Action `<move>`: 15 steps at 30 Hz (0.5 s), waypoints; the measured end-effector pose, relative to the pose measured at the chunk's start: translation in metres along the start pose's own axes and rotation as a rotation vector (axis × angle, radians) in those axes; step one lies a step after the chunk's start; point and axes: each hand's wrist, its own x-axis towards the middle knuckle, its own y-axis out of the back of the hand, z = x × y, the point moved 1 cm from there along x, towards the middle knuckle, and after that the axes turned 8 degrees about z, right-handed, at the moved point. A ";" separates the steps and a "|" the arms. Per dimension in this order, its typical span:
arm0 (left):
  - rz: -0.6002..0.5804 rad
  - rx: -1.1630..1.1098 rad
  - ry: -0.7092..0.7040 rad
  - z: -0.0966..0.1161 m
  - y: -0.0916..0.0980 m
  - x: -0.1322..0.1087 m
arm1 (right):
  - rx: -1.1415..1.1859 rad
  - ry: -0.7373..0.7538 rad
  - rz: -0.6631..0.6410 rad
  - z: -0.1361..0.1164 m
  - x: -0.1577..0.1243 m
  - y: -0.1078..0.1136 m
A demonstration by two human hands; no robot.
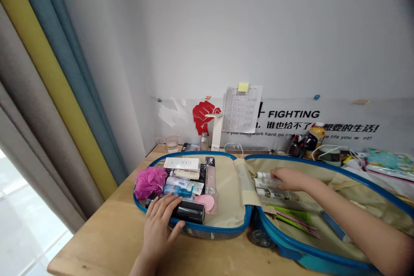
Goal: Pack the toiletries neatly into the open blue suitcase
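Observation:
An open blue suitcase with beige lining lies on a wooden desk. My left hand rests on a black bottle at the front of the left half, fingers spread over it. Beside it lie a pink mesh sponge, a blue bottle, a white box and a pink round pad. My right hand reaches into the right half, its fingers curled over small white bottles and a clear bottle. Green and pink tubes lie nearer me.
Curtains hang at the left by the window. At the back of the desk stand a glass, a white lamp, a yellow drink bottle, a cable and clutter. A poster and a paper sheet are on the wall.

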 end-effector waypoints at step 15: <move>-0.007 -0.021 0.010 0.002 0.001 0.003 | 0.149 0.399 -0.103 -0.212 0.035 0.024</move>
